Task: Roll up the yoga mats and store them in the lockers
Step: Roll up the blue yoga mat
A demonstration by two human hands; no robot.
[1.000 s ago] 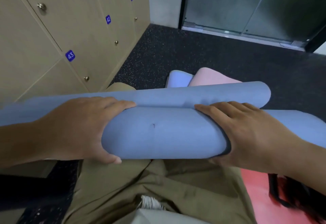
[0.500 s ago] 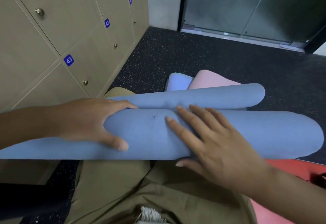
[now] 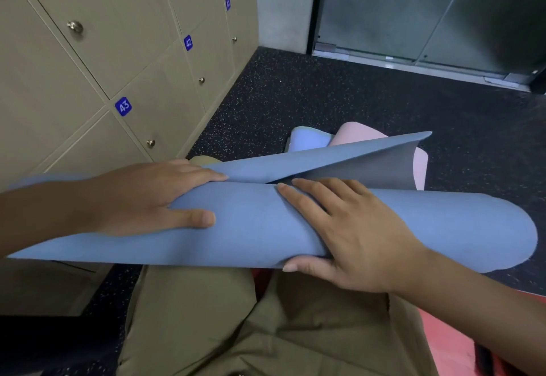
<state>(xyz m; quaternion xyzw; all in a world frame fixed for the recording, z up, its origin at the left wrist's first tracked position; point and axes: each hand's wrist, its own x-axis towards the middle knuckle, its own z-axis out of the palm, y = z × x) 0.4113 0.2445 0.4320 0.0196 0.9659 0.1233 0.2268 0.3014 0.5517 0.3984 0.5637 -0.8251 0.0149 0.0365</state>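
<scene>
Hands grip blue yoga mat [image 3: 251,222] roll over lap: left hand [image 3: 153,198] curled round left part, right hand [image 3: 348,236] wrapped round middle; lockers [image 3: 118,50] far left.

Both forearms are bare — no sleeve, watch or band shows on either. The left hand [image 3: 153,198] and right hand [image 3: 351,239] carry no rings or gloves, and the fingernails are short and unpainted. The legs are covered by olive-khaki trousers [image 3: 236,325] of a soft, creased fabric — folds run across the lap and a seam line shows along one thigh.
</scene>
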